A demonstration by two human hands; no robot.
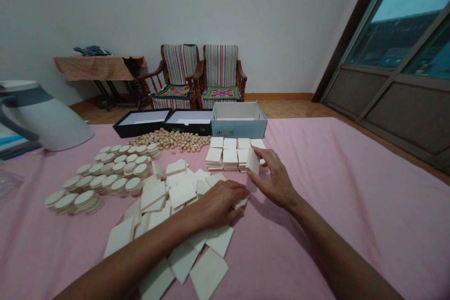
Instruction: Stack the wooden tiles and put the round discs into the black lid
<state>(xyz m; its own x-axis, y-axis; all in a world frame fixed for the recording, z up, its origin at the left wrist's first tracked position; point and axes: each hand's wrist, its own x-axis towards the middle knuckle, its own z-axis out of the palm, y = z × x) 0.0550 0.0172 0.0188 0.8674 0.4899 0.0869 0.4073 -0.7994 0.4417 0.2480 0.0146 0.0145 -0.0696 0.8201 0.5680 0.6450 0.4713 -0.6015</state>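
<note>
My right hand (275, 179) pinches a small stack of pale wooden square tiles (252, 160), held upright beside the neat stacks of square tiles (228, 153) near the light blue box (238, 121). My left hand (222, 202) lies palm down on the loose heap of square tiles (172, 197), its fingers curled over a few tiles at the heap's right edge. Both forearms reach in from the bottom of the view over the pink tablecloth (333, 187).
Stacks of round wooden discs (105, 176) stand to the left, and a pile of small wooden beads (172, 139) lies behind them. Two black box halves (165, 122) sit beside the blue box. A white jug (42, 115) stands far left. Two striped chairs are beyond.
</note>
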